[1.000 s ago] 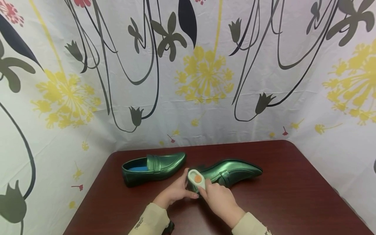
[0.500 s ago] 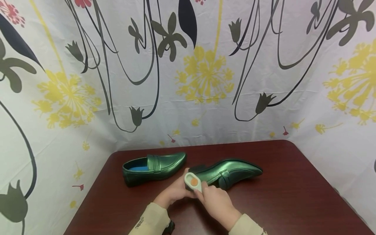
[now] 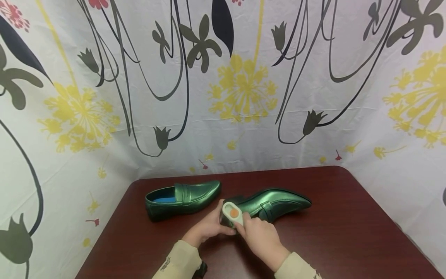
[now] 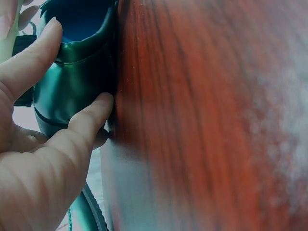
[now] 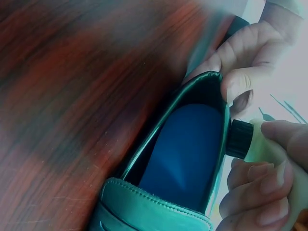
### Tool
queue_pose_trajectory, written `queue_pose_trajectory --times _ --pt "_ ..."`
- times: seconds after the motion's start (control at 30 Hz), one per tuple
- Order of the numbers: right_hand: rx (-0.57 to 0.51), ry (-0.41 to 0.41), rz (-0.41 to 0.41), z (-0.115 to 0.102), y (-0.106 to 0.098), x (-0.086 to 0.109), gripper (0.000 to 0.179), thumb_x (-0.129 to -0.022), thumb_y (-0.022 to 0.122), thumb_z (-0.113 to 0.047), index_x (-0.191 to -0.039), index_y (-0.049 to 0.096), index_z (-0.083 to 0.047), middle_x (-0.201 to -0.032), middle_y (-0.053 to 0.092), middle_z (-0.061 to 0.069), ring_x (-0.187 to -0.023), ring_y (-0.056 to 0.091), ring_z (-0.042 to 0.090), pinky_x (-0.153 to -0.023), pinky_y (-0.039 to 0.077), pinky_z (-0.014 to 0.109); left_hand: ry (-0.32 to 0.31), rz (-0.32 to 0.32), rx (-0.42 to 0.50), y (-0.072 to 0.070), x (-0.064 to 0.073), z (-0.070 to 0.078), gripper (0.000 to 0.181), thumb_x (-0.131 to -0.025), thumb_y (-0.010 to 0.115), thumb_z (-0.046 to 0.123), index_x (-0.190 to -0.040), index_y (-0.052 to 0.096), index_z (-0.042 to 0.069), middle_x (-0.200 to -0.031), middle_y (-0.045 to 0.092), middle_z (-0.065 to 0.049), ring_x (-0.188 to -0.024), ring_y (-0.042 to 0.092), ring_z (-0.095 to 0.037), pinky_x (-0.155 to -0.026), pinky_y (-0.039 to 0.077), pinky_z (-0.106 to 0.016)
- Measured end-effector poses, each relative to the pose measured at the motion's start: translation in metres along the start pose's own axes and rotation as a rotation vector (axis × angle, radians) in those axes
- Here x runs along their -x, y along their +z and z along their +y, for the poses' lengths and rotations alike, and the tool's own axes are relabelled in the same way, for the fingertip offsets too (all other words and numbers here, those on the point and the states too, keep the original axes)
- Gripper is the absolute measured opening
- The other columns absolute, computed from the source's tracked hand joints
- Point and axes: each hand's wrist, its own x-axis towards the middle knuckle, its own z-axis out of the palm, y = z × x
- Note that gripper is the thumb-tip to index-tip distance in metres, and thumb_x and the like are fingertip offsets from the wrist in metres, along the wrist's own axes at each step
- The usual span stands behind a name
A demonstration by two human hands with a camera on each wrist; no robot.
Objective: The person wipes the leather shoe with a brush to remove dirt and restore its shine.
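Note:
A shiny green loafer [image 3: 283, 201] lies tipped on its side on the table, toe to the right. My left hand [image 3: 207, 228] grips its heel; in the left wrist view, thumb and fingers of that hand [image 4: 45, 161] curl around the green heel [image 4: 67, 89]. My right hand [image 3: 262, 239] holds a small brush [image 3: 232, 212] with a pale oval handle and an orange spot. Seen from the right wrist, the brush's black bristles [image 5: 239, 138] touch the shoe's outer side near the heel. A blue insole [image 5: 185, 149] shows inside the loafer.
The matching green loafer [image 3: 188, 199] stands upright at the back left, toe to the right. Both lie on a dark red-brown wooden table [image 3: 334, 236]. A white floral-patterned cloth [image 3: 240, 151] hangs behind and along the sides.
The brush in my right hand has moved down and left along the heel, then back up and right. My left hand and both loafers have stayed about where they were.

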Motion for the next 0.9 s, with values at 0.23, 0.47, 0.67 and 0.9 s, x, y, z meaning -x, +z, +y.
queue_pose_trajectory --times 0.23,0.47,0.67,0.9 --pt "0.020 0.007 0.003 0.003 -0.001 -0.001 0.034 -0.094 0.069 -0.042 -0.097 0.062 -0.008 -0.050 0.050 0.002 -0.037 0.044 0.016 -0.033 0.029 0.028 -0.009 0.005 0.012 -0.001 0.001 0.001 0.119 -0.078 0.085 0.001 -0.163 0.003 0.010 -0.170 0.017 -0.011 -0.157 0.014 -0.028 -0.122 0.027 -0.048" --pt "0.005 0.035 -0.031 0.006 -0.003 -0.002 0.036 -0.095 0.068 -0.042 -0.102 0.064 -0.007 -0.051 0.052 0.002 -0.038 0.047 0.016 -0.034 0.031 0.029 -0.034 0.008 0.021 -0.001 0.002 0.003 0.124 -0.078 0.085 0.003 -0.162 -0.006 0.007 -0.171 0.003 -0.012 -0.156 0.012 -0.032 -0.122 0.026 -0.050" --pt "-0.022 0.065 -0.080 0.007 -0.006 -0.003 0.040 -0.096 0.066 -0.043 -0.111 0.065 -0.006 -0.054 0.055 0.004 -0.041 0.049 0.017 -0.035 0.033 0.030 -0.023 0.003 0.018 -0.001 0.003 0.004 0.116 -0.078 0.086 0.003 -0.163 0.007 0.014 -0.168 0.022 -0.006 -0.156 0.017 -0.027 -0.122 0.028 -0.049" --pt "-0.018 0.064 -0.056 0.013 -0.009 -0.004 0.037 -0.096 0.066 -0.042 -0.106 0.066 -0.006 -0.054 0.056 0.004 -0.040 0.048 0.017 -0.036 0.033 0.030 -0.025 0.007 0.025 -0.001 0.001 0.003 0.113 -0.078 0.086 0.004 -0.162 0.011 0.015 -0.166 0.027 -0.004 -0.156 0.021 -0.024 -0.122 0.029 -0.048"
